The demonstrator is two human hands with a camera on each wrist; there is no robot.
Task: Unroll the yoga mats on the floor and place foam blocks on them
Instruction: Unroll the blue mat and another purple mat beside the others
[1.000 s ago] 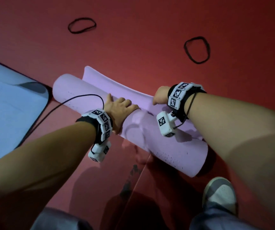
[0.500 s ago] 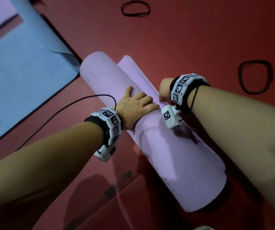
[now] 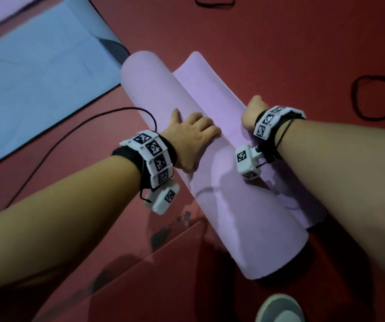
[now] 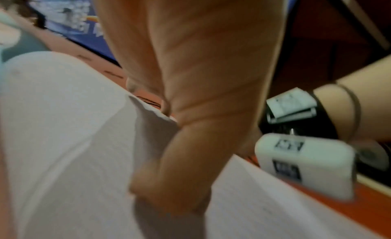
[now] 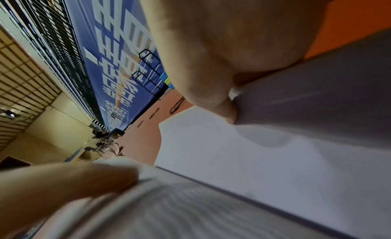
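Blue mat [image 3: 31, 84] lies flat on the red floor [image 3: 279, 43] at 10 o'clock in the head view, one corner curled up near the lilac roll's far end. Black cable [image 3: 54, 145] runs across the floor from the left wrist toward 8 o'clock.

Lilac yoga mat [image 3: 221, 194], still mostly rolled, lies diagonally mid-frame, from 11 o'clock down to 5 o'clock. Its loose flap [image 3: 210, 89] has peeled off the roll on the 1 o'clock side and rests on the floor, edge slightly curled.

Left hand [image 3: 191, 138] sits on top of the roll near its middle, fingers [image 3: 207, 131] laid fairly straight over the curve, palm pressing down; nothing gripped. Left wrist view is blurred, shows the palm on the roll and the flap's edge [image 4: 152, 112] beside it.

Right hand [image 3: 253, 110] is at the flap's outer edge, at 3 o'clock from the left hand. Right wrist view shows the thumb [image 5: 228, 112] on top of the flap with fingers curled under its edge: pinching the lilac yoga mat.

Two black band loops on the floor: one [image 3: 214, 2] at 12 o'clock, one [image 3: 375, 97] at 2 o'clock, both well apart from the mat. Grey shoe [image 3: 279, 309] at 6 o'clock, near the roll's near end. No foam blocks identifiable.
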